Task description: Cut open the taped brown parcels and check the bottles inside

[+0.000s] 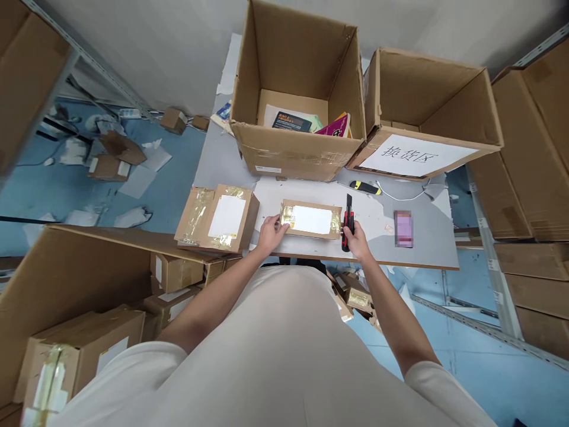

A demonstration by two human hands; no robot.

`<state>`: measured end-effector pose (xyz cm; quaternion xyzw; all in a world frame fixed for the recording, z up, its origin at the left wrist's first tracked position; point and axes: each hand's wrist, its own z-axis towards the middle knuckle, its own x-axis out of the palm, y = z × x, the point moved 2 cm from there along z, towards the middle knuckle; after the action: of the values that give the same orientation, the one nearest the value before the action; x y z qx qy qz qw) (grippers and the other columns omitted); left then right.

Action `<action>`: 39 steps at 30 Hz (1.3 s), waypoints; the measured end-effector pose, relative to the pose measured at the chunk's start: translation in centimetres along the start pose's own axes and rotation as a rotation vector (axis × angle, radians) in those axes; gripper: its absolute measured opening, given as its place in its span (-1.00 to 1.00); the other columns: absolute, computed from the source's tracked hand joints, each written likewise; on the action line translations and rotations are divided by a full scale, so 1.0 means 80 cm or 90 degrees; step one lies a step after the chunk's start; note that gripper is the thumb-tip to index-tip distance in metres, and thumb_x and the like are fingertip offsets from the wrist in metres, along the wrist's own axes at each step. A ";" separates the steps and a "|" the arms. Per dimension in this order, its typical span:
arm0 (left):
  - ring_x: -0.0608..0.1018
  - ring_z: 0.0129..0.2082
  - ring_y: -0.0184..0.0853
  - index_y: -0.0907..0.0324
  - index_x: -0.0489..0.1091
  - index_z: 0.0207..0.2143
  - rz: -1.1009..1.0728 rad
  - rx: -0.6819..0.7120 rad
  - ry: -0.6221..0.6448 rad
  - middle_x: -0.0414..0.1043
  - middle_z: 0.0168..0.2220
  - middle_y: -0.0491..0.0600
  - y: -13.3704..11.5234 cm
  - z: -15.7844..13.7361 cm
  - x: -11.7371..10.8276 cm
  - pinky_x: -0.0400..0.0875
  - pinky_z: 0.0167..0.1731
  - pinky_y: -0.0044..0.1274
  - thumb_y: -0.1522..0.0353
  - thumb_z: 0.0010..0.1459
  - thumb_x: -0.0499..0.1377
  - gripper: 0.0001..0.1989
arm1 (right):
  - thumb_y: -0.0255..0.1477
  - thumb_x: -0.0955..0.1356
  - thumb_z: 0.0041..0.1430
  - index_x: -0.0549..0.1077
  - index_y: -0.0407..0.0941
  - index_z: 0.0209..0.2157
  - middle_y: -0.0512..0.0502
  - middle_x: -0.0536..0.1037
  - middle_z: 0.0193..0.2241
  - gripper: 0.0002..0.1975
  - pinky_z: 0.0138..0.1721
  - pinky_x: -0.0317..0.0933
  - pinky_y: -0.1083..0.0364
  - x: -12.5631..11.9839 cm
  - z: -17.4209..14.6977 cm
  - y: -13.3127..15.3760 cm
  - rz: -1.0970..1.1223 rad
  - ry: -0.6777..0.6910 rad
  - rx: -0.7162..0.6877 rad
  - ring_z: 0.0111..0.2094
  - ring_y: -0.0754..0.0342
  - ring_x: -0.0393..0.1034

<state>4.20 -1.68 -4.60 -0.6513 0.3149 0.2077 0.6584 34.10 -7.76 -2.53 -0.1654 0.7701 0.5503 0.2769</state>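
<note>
Head cam: small box (310,221) flat on the table (427,256), front & centre, pinched at its L end by the left hand (271,235). Right hand (358,241) wrapped round a red-and-black cutter (347,224), right by the box's R end. Tape (336,220) looks intact, no cut vis., lid shut, so I'd call it early: set-up done, opening left. Behind, a big open carton (293,155) w/ printed items (291,121) inside.
</note>
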 end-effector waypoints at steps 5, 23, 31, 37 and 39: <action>0.35 0.15 -0.16 0.16 0.35 0.03 0.071 0.328 0.073 0.39 0.05 0.14 -0.010 -0.024 0.013 0.25 0.14 -0.25 0.25 0.21 0.10 -0.65 | -0.32 0.10 0.29 0.19 -0.13 0.16 -0.24 0.44 0.00 -0.56 -0.11 0.22 0.00 -0.011 0.004 0.076 -0.289 0.091 -0.159 -0.04 -0.10 0.35; 0.33 0.20 -0.27 0.16 0.38 0.02 0.050 0.349 0.116 0.42 0.07 0.09 0.002 -0.020 0.036 0.27 0.14 -0.25 0.46 0.30 -0.13 -0.62 | -0.53 0.09 0.29 -0.22 0.17 0.32 -0.20 0.45 -0.09 -0.35 -0.21 0.18 0.06 0.051 0.038 0.164 -0.717 0.453 -0.335 -0.18 -0.06 0.45; 0.38 0.15 -0.26 0.19 0.40 -0.02 0.070 0.380 0.087 0.46 0.02 0.10 0.005 -0.018 0.039 0.35 0.07 -0.27 0.45 0.31 -0.15 -0.63 | -0.54 0.06 0.30 -0.24 0.15 0.32 -0.24 0.47 -0.11 -0.36 -0.23 0.18 0.04 0.047 0.033 0.167 -0.757 0.454 -0.323 -0.21 -0.06 0.47; 0.40 0.14 -0.25 0.18 0.38 -0.01 0.087 0.409 0.058 0.46 0.02 0.10 0.002 -0.020 0.040 0.39 0.04 -0.26 0.48 0.29 -0.11 -0.65 | -0.59 0.05 0.27 -0.23 0.10 0.33 -0.30 0.49 -0.13 -0.34 -0.28 0.18 0.05 0.020 0.026 0.160 -0.830 0.445 -0.296 -0.23 -0.07 0.48; 0.41 0.13 -0.23 0.18 0.39 -0.02 0.093 0.408 0.055 0.46 0.02 0.10 0.001 -0.021 0.039 0.39 0.04 -0.26 0.49 0.29 -0.11 -0.65 | -0.60 0.06 0.26 -0.19 0.11 0.33 -0.30 0.50 -0.15 -0.34 -0.30 0.17 0.05 0.000 0.022 0.150 -0.853 0.442 -0.269 -0.24 -0.08 0.49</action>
<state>6.16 -3.80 -6.68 -0.3952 0.4378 0.1167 0.7991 27.81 -2.01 6.13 -0.8068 0.4275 0.3178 0.2555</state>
